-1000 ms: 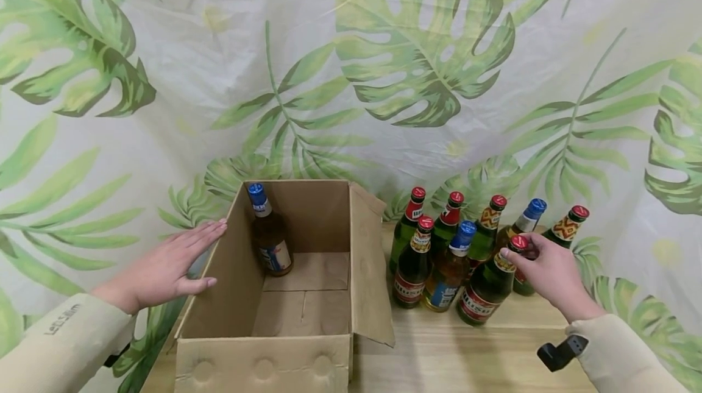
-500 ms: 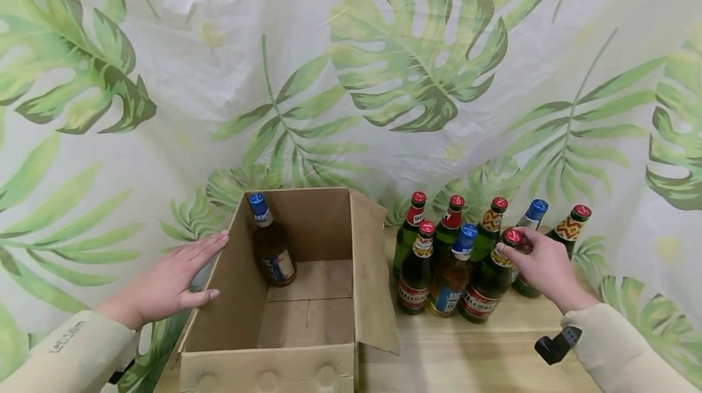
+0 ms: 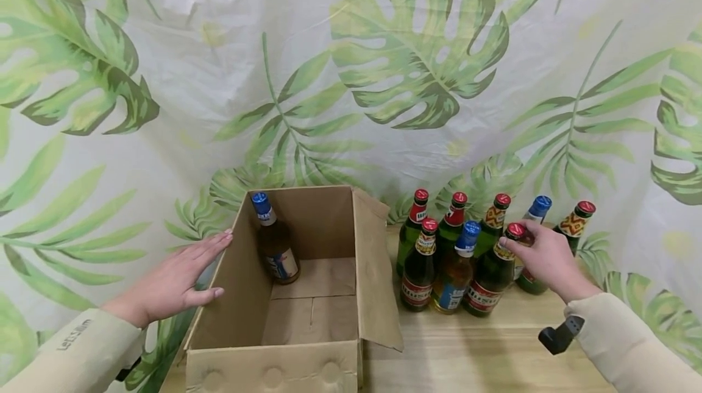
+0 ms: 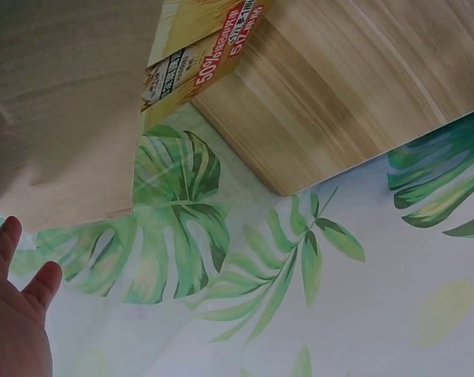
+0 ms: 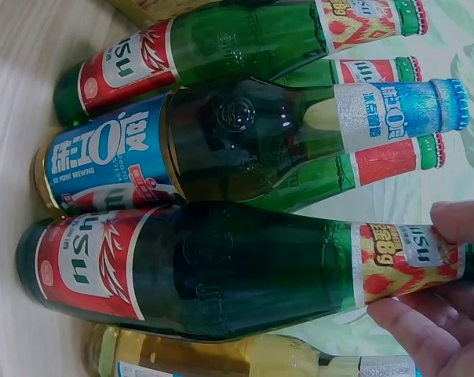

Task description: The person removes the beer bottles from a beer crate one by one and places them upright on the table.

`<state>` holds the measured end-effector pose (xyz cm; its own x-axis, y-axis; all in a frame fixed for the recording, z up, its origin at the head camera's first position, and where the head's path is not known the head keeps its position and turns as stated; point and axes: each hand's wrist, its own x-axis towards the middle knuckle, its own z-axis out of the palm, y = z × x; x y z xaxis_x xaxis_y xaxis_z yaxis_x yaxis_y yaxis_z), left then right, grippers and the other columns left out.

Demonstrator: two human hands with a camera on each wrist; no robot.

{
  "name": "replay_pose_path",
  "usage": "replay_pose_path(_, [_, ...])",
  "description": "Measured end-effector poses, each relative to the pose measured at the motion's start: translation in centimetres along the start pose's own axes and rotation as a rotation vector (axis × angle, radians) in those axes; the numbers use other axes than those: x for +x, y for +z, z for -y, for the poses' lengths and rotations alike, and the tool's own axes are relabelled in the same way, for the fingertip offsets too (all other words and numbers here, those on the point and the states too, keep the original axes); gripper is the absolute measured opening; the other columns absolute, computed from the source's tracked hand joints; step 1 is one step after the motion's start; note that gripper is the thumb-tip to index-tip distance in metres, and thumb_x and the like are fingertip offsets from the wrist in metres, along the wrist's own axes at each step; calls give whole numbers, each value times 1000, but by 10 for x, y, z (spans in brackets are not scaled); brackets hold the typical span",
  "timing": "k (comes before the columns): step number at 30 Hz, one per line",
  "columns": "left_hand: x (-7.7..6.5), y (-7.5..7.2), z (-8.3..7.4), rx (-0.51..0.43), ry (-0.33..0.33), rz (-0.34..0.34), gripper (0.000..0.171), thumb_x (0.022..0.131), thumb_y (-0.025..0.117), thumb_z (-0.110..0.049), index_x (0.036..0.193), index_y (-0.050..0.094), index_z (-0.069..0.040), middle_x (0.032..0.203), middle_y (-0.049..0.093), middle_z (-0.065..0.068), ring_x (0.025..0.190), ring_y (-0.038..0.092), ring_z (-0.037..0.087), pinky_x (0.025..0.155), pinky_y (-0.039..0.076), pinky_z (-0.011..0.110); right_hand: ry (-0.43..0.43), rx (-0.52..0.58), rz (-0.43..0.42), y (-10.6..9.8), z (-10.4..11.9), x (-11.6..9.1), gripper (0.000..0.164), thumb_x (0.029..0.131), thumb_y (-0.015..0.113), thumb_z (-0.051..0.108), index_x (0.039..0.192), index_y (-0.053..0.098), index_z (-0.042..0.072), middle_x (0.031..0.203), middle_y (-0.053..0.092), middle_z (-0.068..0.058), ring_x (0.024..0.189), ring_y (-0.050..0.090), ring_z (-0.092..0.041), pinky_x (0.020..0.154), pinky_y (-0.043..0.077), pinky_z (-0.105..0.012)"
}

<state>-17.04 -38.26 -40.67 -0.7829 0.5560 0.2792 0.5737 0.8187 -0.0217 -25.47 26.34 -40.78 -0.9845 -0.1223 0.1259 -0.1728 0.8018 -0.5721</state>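
My right hand (image 3: pixel 548 262) pinches the neck of a green beer bottle (image 3: pixel 485 286) with a red cap. In the right wrist view, the thumb and fingers (image 5: pixel 421 334) lie on either side of that bottle's patterned neck label. Its base is on the wooden table, beside a blue-capped beer bottle (image 3: pixel 452 280). My left hand (image 3: pixel 175 277) has its fingers straight and its thumb apart, at the left wall of an open cardboard box (image 3: pixel 271 362). One brown beer bottle (image 3: pixel 282 259) with a blue cap stands inside, in the far left corner.
Several more beer bottles stand close behind and around the held one, among them a red-capped one (image 3: pixel 418 277) at the front left and another (image 3: pixel 576 222) at the far right. A box flap (image 3: pixel 378 283) sticks out towards the bottles. A leaf-print cloth (image 3: pixel 307 76) hangs behind.
The bottle in my right hand has shifted slightly left and stands closer to the blue-capped bottle, a little more upright. My left hand stays at the box; the head view has shifted slightly.
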Motion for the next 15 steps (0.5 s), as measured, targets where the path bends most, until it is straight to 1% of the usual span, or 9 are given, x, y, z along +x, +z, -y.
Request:
replay_pose_path(2, [-2,1,-1,-7,-2,3,94,86,79,-42,160,36,-4,160,42,15,138,47,39,117,30,37,5,-3,5,1,0,1,57,100,68,35,134,57,-10,89,72,-13,59,61,-15,66,52,-44])
replay_pose_path(5, [-5,2,-2,-5,-6,6,94,86,79,-43,160,36,-5,161,41,15,138,47,39,118,29,37,-4,-7,19,0,1,2,53,99,69,32,131,58,-9,89,72,-13,62,60,-17,64,50,-40])
replay_pose_path(6, [-5,2,-2,-8,-10,7,94,87,79,-43,161,35,-5,161,41,15,138,46,38,116,32,41,-14,-9,23,-1,2,3,53,100,69,33,131,59,-9,93,72,-16,66,62,-19,65,50,-41])
replay_pose_path(7, [-5,2,-2,-12,-12,6,94,87,79,-43,161,35,-5,161,41,15,138,46,38,115,33,43,-22,-4,28,-3,4,4,51,100,68,33,131,60,-7,96,72,-17,71,64,-23,66,51,-42])
replay_pose_path(9, [-4,1,-2,-10,-15,10,94,87,78,-43,161,35,-5,161,41,15,138,46,40,106,40,53,-46,3,33,-8,9,7,48,102,64,35,130,61,-5,104,71,-20,82,67,-30,70,53,-45])
replay_pose_path(10, [-3,0,-2,-12,-17,15,93,87,78,-43,161,35,-5,161,41,15,138,46,40,102,42,56,-59,7,31,-11,13,9,47,104,63,35,130,61,-3,109,71,-23,89,68,-34,73,54,-48])
replay_pose_path(12, [-1,-2,-3,-19,-24,25,92,88,77,-43,161,35,-5,161,41,16,137,46,42,101,42,58,-86,13,28,-18,25,14,48,106,58,37,132,61,-3,121,68,-26,104,66,-42,81,54,-55])
replay_pose_path(15, [0,-4,-4,-17,-25,29,92,88,77,-44,159,36,-3,160,42,17,136,46,44,100,42,60,-136,23,38,-24,53,26,47,107,55,35,134,60,-2,130,64,-28,114,62,-47,90,51,-60])
